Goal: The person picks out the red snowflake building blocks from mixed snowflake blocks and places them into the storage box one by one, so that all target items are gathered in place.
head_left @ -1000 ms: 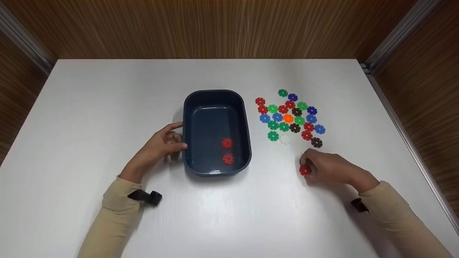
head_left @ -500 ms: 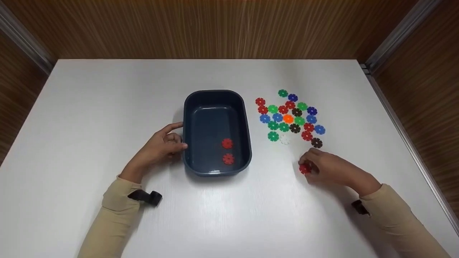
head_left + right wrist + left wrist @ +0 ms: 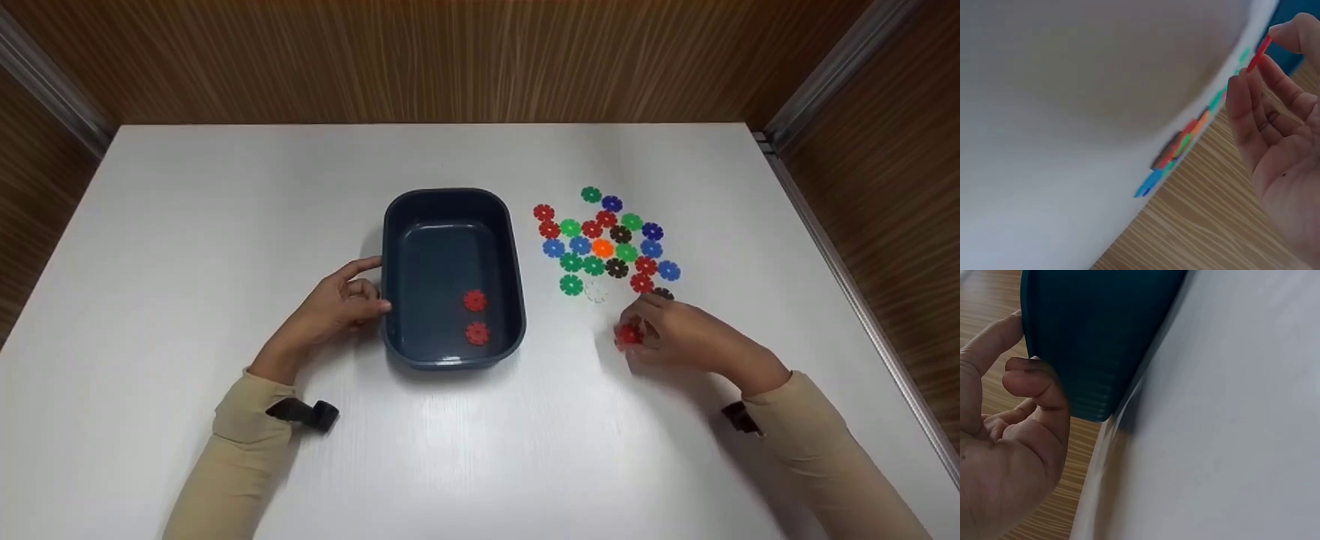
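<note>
A dark blue tray stands mid-table with two red discs inside, one above the other. My left hand holds the tray's left wall, thumb at the rim; in the left wrist view the hand has fingers against the tray's side. My right hand, right of the tray, pinches a red notched disc. The right wrist view shows that disc edge-on between thumb and fingers of the hand.
Right of the tray, several flat notched discs lie close together: red, green, blue, brown, an orange one and a white one. A brown disc is partly covered by my right hand. Wood-grain panels border the white table.
My right hand has moved slightly left and toward the back with the red disc, now partly covering the brown disc. The left hand and tray look the same.
</note>
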`<state>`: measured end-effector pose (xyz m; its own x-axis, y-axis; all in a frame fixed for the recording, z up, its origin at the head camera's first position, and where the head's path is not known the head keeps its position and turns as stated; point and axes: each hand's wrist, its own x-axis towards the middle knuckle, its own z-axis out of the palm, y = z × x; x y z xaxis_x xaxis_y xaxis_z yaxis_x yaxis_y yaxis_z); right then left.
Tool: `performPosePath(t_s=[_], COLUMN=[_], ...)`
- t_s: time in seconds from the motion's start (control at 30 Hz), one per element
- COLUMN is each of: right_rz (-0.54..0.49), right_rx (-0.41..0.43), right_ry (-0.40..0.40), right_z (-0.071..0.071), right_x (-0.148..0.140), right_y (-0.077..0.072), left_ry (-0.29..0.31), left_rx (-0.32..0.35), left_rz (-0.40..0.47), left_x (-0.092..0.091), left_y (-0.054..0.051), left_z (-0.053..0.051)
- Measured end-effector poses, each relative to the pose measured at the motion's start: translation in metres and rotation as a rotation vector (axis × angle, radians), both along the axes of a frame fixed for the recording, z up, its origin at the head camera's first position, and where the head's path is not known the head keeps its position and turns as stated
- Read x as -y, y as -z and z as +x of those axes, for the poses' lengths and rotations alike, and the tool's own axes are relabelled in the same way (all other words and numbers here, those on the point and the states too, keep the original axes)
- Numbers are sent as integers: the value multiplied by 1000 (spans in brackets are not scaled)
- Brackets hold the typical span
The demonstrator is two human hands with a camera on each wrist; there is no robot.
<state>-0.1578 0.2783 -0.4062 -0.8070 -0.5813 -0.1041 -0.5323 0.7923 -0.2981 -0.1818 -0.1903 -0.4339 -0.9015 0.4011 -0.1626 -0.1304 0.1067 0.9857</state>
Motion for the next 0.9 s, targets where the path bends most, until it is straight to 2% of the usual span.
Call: performPosePath(t_s=[0.17, 0.47, 0.7, 0.9], right_rz=[-74, -157, -180, -243], right_rx=[33, -61, -86, -103], right_ry=[19, -67, -85, -155], right_z=[-8, -16, -19, -22], right_x=[15, 55, 90, 115], right_y=[-13, -30, -43, -47], left_ry=[-3, -17, -12, -7], left_rx=[-1, 22, 19, 18], left_rz=[0, 21, 12, 12], left_x=[0, 0, 1, 1], left_y=[0, 0, 0, 0], left_z=[0, 1, 0, 0])
